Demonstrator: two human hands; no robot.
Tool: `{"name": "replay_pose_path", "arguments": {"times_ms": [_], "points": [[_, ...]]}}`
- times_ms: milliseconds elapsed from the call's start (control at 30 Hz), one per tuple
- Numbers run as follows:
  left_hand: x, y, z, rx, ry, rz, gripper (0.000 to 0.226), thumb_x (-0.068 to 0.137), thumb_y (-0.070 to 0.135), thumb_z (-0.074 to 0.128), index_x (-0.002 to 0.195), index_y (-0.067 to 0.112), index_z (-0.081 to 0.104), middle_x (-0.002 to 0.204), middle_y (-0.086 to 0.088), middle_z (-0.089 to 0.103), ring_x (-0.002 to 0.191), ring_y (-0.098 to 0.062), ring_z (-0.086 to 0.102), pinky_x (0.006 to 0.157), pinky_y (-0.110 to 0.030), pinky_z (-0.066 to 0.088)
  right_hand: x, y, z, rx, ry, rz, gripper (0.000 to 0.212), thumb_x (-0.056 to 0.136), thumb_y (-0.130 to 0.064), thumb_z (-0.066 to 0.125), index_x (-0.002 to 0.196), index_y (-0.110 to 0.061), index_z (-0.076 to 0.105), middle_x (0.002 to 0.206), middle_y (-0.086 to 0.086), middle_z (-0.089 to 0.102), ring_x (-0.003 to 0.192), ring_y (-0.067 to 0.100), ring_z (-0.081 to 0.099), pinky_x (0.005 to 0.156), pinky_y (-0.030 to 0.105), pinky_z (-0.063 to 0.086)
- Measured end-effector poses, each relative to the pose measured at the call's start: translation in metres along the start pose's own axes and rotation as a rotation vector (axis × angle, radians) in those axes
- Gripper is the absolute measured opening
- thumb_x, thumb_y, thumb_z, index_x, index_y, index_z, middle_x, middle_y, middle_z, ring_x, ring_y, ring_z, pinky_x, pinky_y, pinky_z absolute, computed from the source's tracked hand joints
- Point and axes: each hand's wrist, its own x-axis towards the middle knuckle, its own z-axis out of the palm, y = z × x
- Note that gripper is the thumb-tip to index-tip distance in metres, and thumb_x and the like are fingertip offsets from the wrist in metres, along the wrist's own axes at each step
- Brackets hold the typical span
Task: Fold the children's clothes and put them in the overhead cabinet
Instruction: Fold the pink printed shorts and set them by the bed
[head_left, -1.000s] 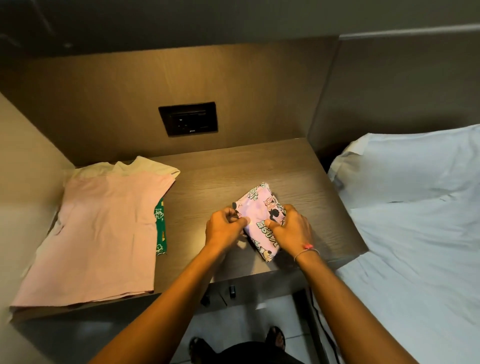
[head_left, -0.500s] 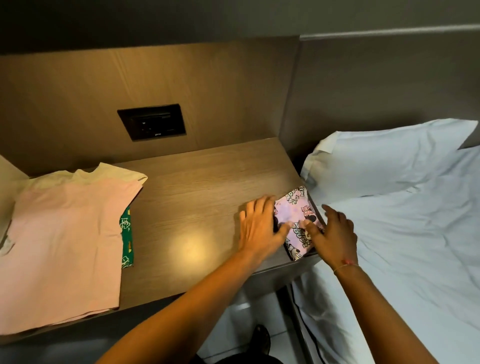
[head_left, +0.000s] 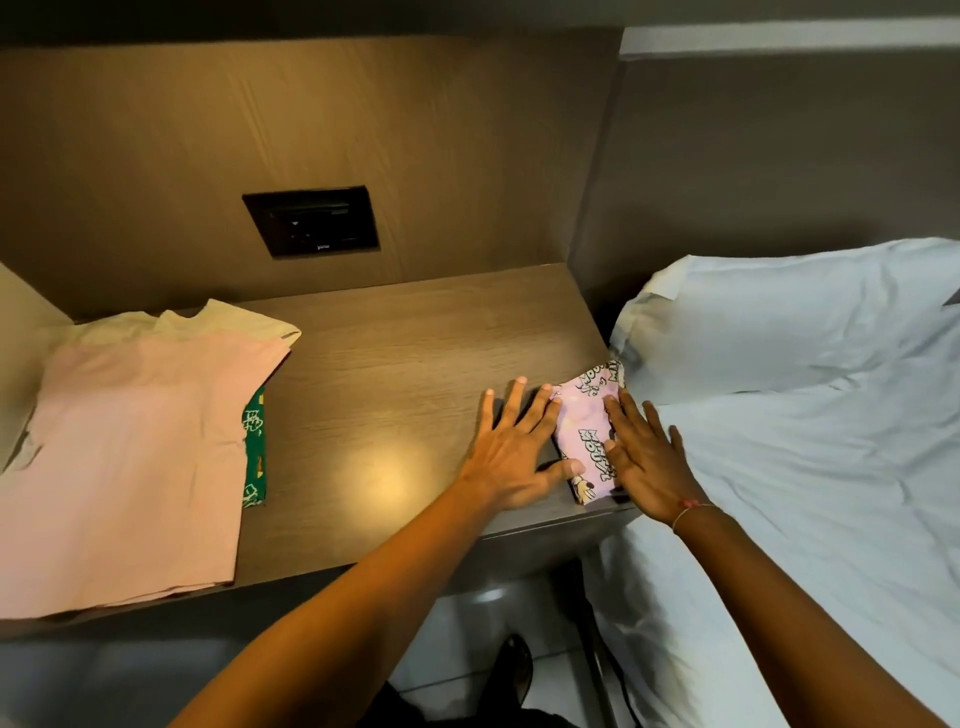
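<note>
Flat hands (head_left: 511, 457) flanking folded garment (head_left: 587, 434), table-edge.

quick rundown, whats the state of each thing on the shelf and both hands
pink printed garment: folded small, flat at the shelf's right front corner
left hand: open, flat, thumb and a fingertip on the garment
right hand: open, pressing the garment's right side
pink shirt: spread flat, unfolded, topmost
cream shirt: under it
green printed garment: mostly covered
</note>
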Motion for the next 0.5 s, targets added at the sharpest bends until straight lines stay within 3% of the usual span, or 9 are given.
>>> {"name": "replay_pose_path", "arguments": {"times_ms": [100, 200, 300, 400, 500], "points": [[-0.030, -0.021, -0.008, -0.102, 0.155, -0.072, 0.078, 0.093, 0.068, 0.022, 0.155, 0.024, 0.004, 0.163, 0.003, -0.006, 0.148, -0.020, -0.020, 0.117, -0.057, -0.008, 0.002, -0.019, -0.012, 0.000, 0.105, -0.028, 0.060, 0.101, -0.048, 0.022, 0.153, -0.031, -0.002, 0.162, -0.007, -0.007, 0.149, 0.018, -0.012, 0.118, 0.050, -0.007], [-0.082, -0.072, -0.019, -0.091, 0.268, -0.269, 0.074, 0.094, 0.060, 0.030, 0.155, 0.023, 0.009, 0.163, 0.003, -0.003, 0.149, -0.021, -0.015, 0.119, -0.053, -0.006, 0.013, -0.073, -0.016, 0.066, 0.262, -0.189, 0.061, 0.097, -0.048, 0.022, 0.153, -0.028, 0.008, 0.162, -0.005, 0.005, 0.150, 0.019, -0.001, 0.121, 0.046, 0.002], [-0.152, -0.128, -0.037, -0.036, 0.295, -0.563, 0.070, 0.090, 0.054, 0.048, 0.150, 0.025, 0.030, 0.161, -0.001, 0.018, 0.150, -0.028, 0.007, 0.118, -0.052, 0.015, 0.039, -0.148, 0.003, 0.124, 0.192, -0.351, 0.055, 0.099, -0.037, 0.038, 0.151, -0.025, 0.024, 0.160, -0.002, 0.021, 0.149, 0.022, 0.012, 0.120, 0.045, 0.011], [-0.216, -0.163, -0.048, -0.007, 0.311, -0.780, 0.058, 0.080, 0.058, 0.056, 0.127, 0.024, 0.060, 0.140, -0.004, 0.053, 0.131, -0.028, 0.043, 0.097, -0.048, 0.038, 0.075, -0.239, 0.033, 0.028, 0.075, -0.559, 0.051, 0.097, -0.031, 0.049, 0.145, -0.019, 0.039, 0.154, 0.005, 0.036, 0.145, 0.028, 0.025, 0.117, 0.043, 0.022], [-0.262, -0.179, -0.042, -0.038, 0.345, -0.903, 0.046, 0.070, 0.060, 0.062, 0.102, 0.028, 0.070, 0.115, 0.005, 0.066, 0.109, -0.023, 0.055, 0.082, -0.042, 0.039, 0.113, -0.328, 0.057, -0.083, 0.055, -0.784, 0.041, 0.094, -0.034, 0.052, 0.133, -0.020, 0.054, 0.137, 0.007, 0.054, 0.130, 0.029, 0.044, 0.108, 0.039, 0.036]]}}
